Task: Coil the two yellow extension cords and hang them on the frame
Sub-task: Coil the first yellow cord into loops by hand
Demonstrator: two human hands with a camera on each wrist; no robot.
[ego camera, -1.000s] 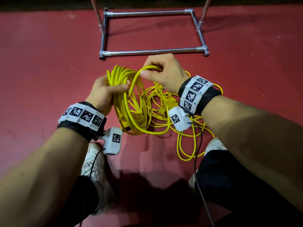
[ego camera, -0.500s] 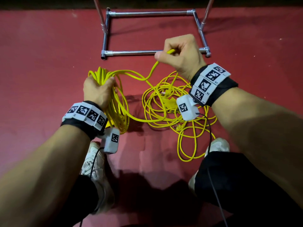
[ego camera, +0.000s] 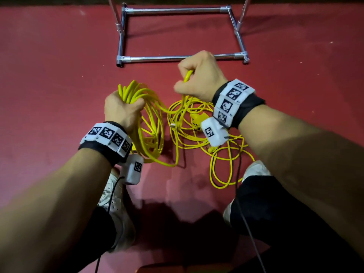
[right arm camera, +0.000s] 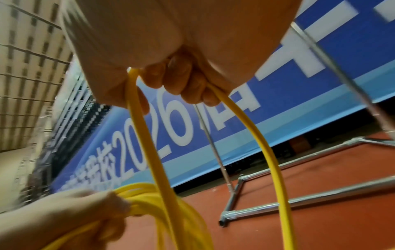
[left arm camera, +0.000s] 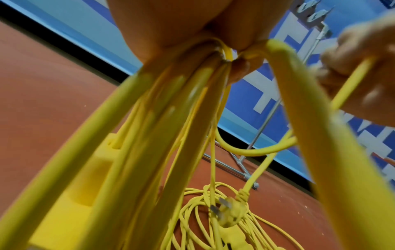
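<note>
My left hand point(ego camera: 122, 109) grips the top of a bundle of yellow cord loops point(ego camera: 149, 131) that hangs down to the red floor. The same cord loops point(left arm camera: 149, 135) fill the left wrist view. My right hand point(ego camera: 199, 79) is fisted round one strand of yellow cord point(ego camera: 188, 75), lifted above a loose tangle of yellow cord point(ego camera: 197, 131) on the floor. In the right wrist view the strand point(right arm camera: 149, 143) runs down both sides of my curled fingers point(right arm camera: 181, 79). A yellow plug point(left arm camera: 230, 214) lies on the tangle. The metal frame's base point(ego camera: 177, 58) stands just beyond my right hand.
Red carpet floor point(ego camera: 59, 66) all round. My two white shoes point(ego camera: 116, 209) point(ego camera: 254, 170) stand close below the cords. A blue banner wall point(right arm camera: 235, 118) rises behind the frame. The frame's uprights point(ego camera: 116, 14) go up out of the head view.
My right hand has come back down and left from the frame bar toward the left hand, bringing the held strand in. The left hand keeps its grip and has shifted slightly right.
</note>
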